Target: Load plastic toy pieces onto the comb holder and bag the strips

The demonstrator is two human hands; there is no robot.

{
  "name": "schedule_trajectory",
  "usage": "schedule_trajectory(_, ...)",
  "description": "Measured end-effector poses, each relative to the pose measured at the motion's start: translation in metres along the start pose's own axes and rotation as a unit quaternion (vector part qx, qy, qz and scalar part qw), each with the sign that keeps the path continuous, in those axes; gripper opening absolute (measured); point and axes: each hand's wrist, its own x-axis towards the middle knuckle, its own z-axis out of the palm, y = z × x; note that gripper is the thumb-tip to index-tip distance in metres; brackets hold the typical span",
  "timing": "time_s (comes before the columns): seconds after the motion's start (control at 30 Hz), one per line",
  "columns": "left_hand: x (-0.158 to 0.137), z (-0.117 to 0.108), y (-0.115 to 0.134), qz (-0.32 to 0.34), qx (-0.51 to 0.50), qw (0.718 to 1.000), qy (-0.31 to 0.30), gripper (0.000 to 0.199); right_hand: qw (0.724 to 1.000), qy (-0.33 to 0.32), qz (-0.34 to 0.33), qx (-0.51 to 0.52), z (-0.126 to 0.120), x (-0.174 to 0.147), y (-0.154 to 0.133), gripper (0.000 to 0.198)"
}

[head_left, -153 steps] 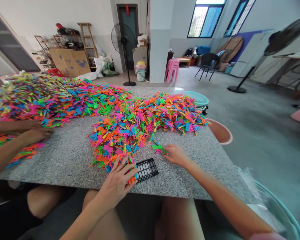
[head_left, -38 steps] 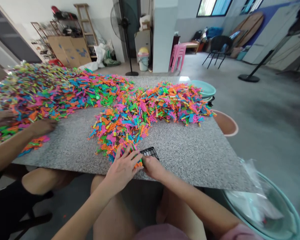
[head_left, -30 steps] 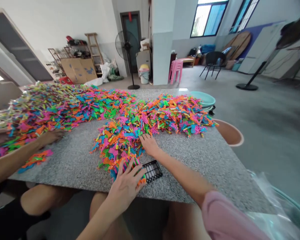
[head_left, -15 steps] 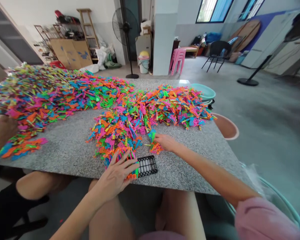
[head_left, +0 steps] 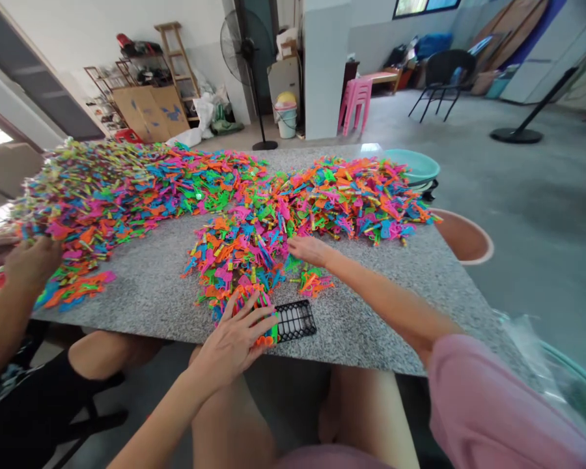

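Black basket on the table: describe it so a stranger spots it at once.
Find the speckled gray table, then the middle of its near edge. The black basket shows there, just right of the left hand. Its dark lattice sets it apart from the bright plastic pieces beside it.

Soft daylight reaches me over the granite table (head_left: 366, 319); the window (head_left: 424, 6) beyond it glows pale, and glare whitens its far edge. Beneath it I see deep shade. At its near edge my left hand (head_left: 244, 329) looks fairly crisp; to its right, my pink sleeve (head_left: 498, 404) stretches.
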Motion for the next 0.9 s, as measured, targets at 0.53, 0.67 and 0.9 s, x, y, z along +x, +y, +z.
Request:
schedule_trajectory(0.53,-0.001,0.005,-0.007,0.033,0.047,0.998,0.011,0.033,0.945,0.024,0.208,0.251,0.050,-0.041,-0.129,0.035)
schedule_trajectory(0.67,0.000,0.004,-0.006,0.040,0.056,0.997,0.039,0.030,0.953,-0.034,0.213,0.212,0.032,-0.033,-0.130,0.031)
schedule_trajectory(0.9,0.007,0.001,-0.007,0.071,0.045,0.996,0.014,0.028,0.960,-0.036,0.168,0.223,0.033,-0.029,-0.127,0.027)
